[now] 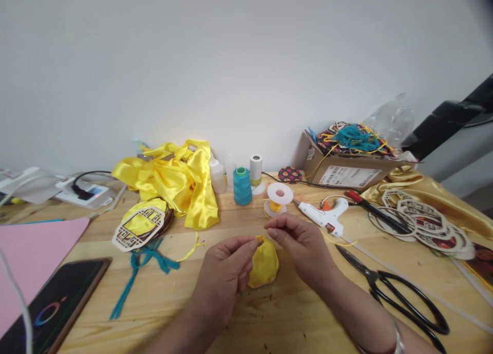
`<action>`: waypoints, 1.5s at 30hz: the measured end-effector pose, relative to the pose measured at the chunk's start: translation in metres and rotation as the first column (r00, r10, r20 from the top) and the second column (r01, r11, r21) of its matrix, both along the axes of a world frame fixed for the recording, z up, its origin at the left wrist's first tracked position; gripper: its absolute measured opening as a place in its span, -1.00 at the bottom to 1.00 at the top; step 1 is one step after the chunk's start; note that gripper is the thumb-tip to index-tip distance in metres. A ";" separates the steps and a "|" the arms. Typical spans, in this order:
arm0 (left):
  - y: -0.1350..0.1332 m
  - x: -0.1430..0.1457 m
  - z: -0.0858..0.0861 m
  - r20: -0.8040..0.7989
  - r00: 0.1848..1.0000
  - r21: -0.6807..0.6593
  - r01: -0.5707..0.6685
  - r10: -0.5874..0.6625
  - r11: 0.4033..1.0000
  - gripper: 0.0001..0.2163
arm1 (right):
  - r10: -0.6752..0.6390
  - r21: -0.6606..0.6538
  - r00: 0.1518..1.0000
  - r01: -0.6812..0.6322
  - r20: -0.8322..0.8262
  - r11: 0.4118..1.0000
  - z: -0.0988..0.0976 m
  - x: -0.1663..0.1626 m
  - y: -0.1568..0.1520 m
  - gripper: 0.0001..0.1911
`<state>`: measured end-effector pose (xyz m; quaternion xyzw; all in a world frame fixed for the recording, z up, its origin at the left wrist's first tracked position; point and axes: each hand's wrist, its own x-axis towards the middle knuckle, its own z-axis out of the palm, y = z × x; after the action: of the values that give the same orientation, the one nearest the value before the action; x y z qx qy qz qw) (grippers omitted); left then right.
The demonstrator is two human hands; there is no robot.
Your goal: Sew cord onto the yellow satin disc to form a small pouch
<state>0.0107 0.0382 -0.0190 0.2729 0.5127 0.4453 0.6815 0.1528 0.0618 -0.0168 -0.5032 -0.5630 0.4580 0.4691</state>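
Observation:
A small stuffed pouch of yellow satin point(264, 265) rests on the wooden table point(162, 302) between my hands. My left hand point(225, 274) pinches the gathered top of the pouch with thumb and fingers. My right hand point(302, 243) is closed in a pinch just above and to the right of the pouch's top; what it holds is too small to name, perhaps a thread. A white spool with yellow cord point(279, 197) stands just beyond my hands.
Black scissors point(396, 292) and a white glue gun point(325, 215) lie to the right. Teal thread cone point(242, 185), yellow satin heap point(173, 182), a fretwork disc point(140, 225), a teal tassel point(144, 272), a phone point(54, 308), pink paper point(31, 256) and a cardboard box point(346, 171) surround them.

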 end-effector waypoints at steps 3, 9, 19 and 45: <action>0.001 0.000 0.000 0.000 1.000 0.013 0.012 -0.012 1.000 -0.77 | 0.022 -0.155 0.998 -0.030 -0.057 0.987 -0.002 -0.001 0.001 -0.92; 0.000 0.000 0.001 -0.081 0.996 0.050 0.039 -0.035 0.998 -0.75 | 0.068 -0.221 0.991 -0.092 -0.117 0.971 0.000 -0.002 -0.001 -0.92; -0.001 -0.001 -0.001 -0.095 0.994 0.080 0.066 -0.058 0.995 -0.78 | 0.139 -0.169 0.988 -0.148 -0.063 0.974 0.002 -0.001 -0.001 -0.96; 0.000 -0.007 -0.005 -0.311 0.945 0.173 0.160 -0.101 0.972 -0.78 | 0.110 0.441 0.879 -0.337 0.464 0.832 0.001 0.014 0.002 -0.86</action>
<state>0.0036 0.0384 -0.0245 0.4364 0.5445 0.4006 0.5938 0.1667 0.0639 -0.0161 -0.3768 -0.8069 0.2266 0.3944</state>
